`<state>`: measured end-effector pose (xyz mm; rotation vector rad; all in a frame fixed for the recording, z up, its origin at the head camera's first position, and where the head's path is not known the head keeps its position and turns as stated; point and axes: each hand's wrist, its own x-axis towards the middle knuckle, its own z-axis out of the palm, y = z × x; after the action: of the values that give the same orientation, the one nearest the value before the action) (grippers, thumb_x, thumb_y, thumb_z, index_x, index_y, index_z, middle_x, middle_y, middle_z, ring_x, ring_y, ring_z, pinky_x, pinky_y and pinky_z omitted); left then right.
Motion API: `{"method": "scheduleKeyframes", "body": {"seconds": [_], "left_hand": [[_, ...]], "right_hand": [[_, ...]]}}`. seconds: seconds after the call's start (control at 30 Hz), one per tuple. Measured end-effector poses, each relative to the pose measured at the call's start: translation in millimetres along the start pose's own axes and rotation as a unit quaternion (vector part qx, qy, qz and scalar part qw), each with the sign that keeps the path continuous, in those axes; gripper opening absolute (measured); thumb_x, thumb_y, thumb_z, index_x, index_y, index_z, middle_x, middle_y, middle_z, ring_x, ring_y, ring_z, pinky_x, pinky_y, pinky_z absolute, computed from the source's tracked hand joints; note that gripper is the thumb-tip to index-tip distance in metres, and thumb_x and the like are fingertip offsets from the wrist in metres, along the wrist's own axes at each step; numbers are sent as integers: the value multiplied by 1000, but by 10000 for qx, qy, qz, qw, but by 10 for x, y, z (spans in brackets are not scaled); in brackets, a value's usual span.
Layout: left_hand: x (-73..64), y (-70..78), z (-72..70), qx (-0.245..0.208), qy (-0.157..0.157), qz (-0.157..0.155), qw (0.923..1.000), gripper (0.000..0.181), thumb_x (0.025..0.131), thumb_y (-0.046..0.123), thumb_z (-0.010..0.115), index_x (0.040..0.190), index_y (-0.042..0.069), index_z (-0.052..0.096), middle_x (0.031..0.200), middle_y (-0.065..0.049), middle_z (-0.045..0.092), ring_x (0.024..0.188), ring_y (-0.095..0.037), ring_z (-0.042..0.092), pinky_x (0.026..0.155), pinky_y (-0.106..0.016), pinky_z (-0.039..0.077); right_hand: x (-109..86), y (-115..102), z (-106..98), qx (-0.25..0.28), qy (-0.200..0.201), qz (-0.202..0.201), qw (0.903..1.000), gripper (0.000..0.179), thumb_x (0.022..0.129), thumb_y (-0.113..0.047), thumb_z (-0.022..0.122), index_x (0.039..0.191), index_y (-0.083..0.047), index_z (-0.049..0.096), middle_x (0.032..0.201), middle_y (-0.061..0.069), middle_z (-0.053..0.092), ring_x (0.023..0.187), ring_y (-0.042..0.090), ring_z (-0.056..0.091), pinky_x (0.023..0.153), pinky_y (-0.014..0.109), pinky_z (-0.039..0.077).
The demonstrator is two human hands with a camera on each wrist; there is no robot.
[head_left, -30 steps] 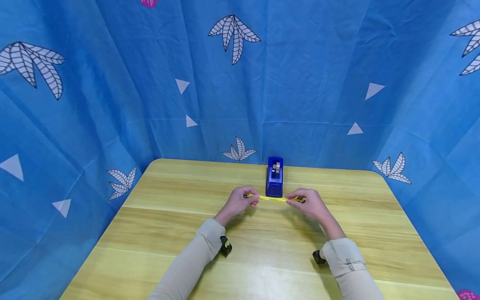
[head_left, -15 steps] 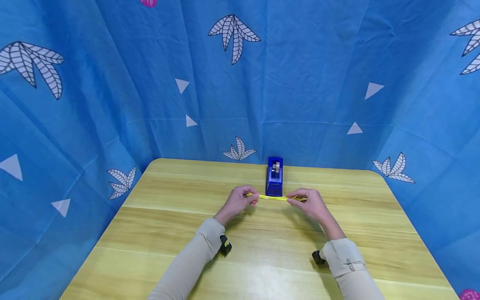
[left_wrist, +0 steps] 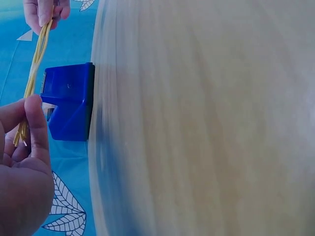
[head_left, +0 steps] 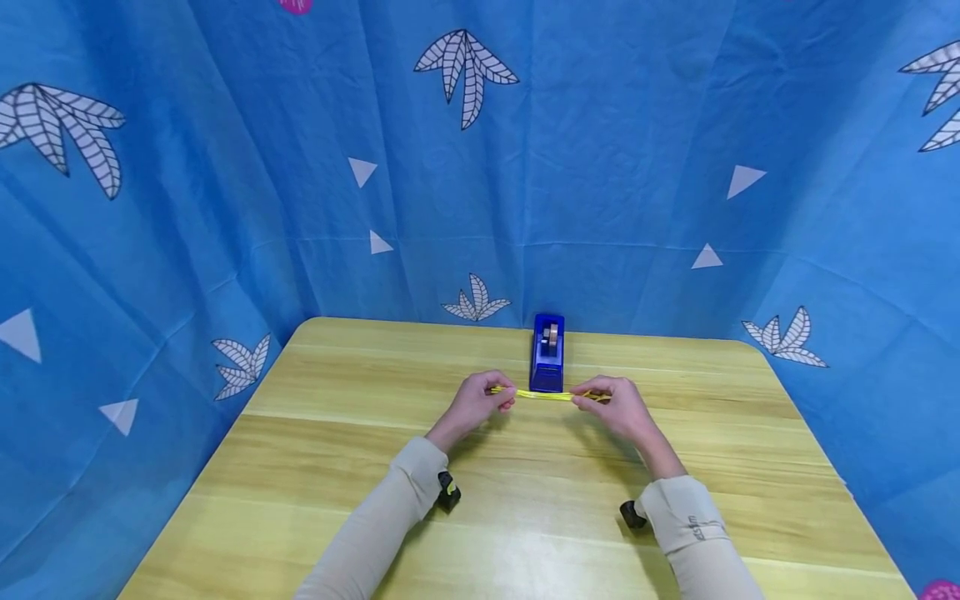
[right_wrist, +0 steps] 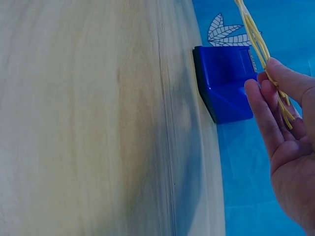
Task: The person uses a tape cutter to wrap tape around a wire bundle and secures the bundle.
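Note:
A bundle of thin yellow wires (head_left: pixel 543 396) stretches level between both hands, just in front of the blue tape dispenser (head_left: pixel 547 373). Thumb and fingers of my left hand (head_left: pixel 472 406) pinch its left end, where short cut tips stick out in the left wrist view. My right hand (head_left: pixel 622 407) pinches the other end, the strands (right_wrist: pixel 287 115) fanning out past the fingers in the right wrist view. Around the bundle's middle (left_wrist: pixel 34 66) a pale, shiny band shows in the left wrist view. The bundle is held above the table.
The wooden table (head_left: pixel 450 550) reaches back to a blue curtain (head_left: pixel 615 167) printed with leaves and triangles. A roll of tape (head_left: pixel 552 336) sits in the dispenser near the back edge. Dark wrist cameras (head_left: pixel 448 492) hang below both rolled sleeves.
Almost nothing differs: the hands keep their pinch on the wire bundle. The whole head view has drifted very slightly left.

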<state>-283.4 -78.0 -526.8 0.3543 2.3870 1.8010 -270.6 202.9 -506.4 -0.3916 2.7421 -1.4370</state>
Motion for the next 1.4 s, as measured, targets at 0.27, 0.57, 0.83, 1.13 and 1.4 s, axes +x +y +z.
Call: {"method": "scheduleKeyframes", "body": {"seconds": [0.27, 0.57, 0.83, 1.13, 1.4], "left_hand": [[4, 0, -7, 72, -7, -103, 9999, 10, 103, 14, 65, 105, 6, 72, 91, -7, 72, 78, -18, 69, 74, -32, 62], [40, -15, -6, 325, 42, -181, 9993, 12, 103, 14, 65, 105, 4, 72, 90, -8, 72, 76, -15, 66, 71, -28, 60], [32, -56, -17, 659, -110, -276, 9974, 12, 102, 15, 67, 103, 6, 75, 84, -6, 69, 74, -13, 59, 66, -23, 50], [14, -83, -35, 990, -130, -351, 9944, 11, 102, 18, 67, 106, 11, 75, 107, -5, 72, 94, -17, 62, 82, -31, 54], [-4, -97, -19, 1263, -113, -515, 9906, 12, 102, 19, 68, 105, 10, 75, 117, -7, 71, 110, -24, 62, 97, -42, 54]], "right_hand": [[36, -6, 2, 32, 27, 35, 10000, 18, 95, -15, 76, 112, -8, 79, 117, 16, 75, 95, 22, 73, 76, 23, 61], [85, 49, 22, -101, 64, -105, 9999, 17, 94, -15, 77, 109, -7, 80, 114, 15, 76, 101, 28, 72, 81, 30, 61], [88, 114, 59, -158, -21, 5, 9999, 18, 94, -16, 77, 110, -9, 80, 116, 14, 76, 102, 27, 70, 83, 33, 59], [94, 173, 138, -92, -153, 198, 9996, 17, 94, -15, 76, 110, -10, 80, 120, 15, 75, 104, 28, 69, 84, 35, 59], [91, 204, 202, -12, -279, 160, 9995, 16, 92, -10, 77, 107, -5, 79, 113, 17, 75, 92, 22, 70, 73, 27, 60]]}}
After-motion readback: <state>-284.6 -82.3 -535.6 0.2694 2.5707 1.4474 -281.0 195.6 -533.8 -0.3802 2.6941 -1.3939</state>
